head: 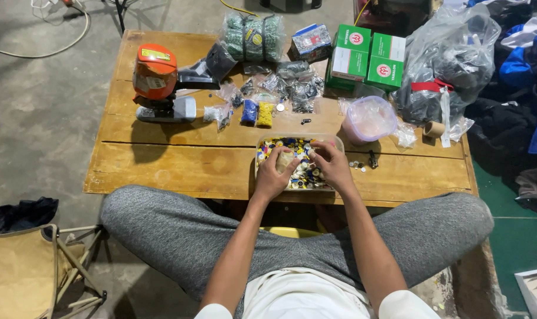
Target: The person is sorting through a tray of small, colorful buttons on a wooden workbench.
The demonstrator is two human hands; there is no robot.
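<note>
We sit cross-legged at a low wooden tabletop [180, 159] with both hands in a clear tub [338, 142] of mixed coloured buttons [292, 145], which stands at the near edge, just right of the middle; the left hand [273, 176] curls partly closed around a small pale bag [284, 160], and the right hand [331, 164] rests over the buttons with its fingers bent down among them, though we cannot tell whether it grips any.

By our judgement the step in hand is picking buttons out of the tub beside the bag; the next move seems to call for a fine pinch on one small piece.

Just right of the tub a few loose buttons [356, 165] lie; beyond them stands a lidded pink tub [369, 119]; far left sits an orange machine [156, 80]; green boxes [366, 56] stand at the far edge.
</note>
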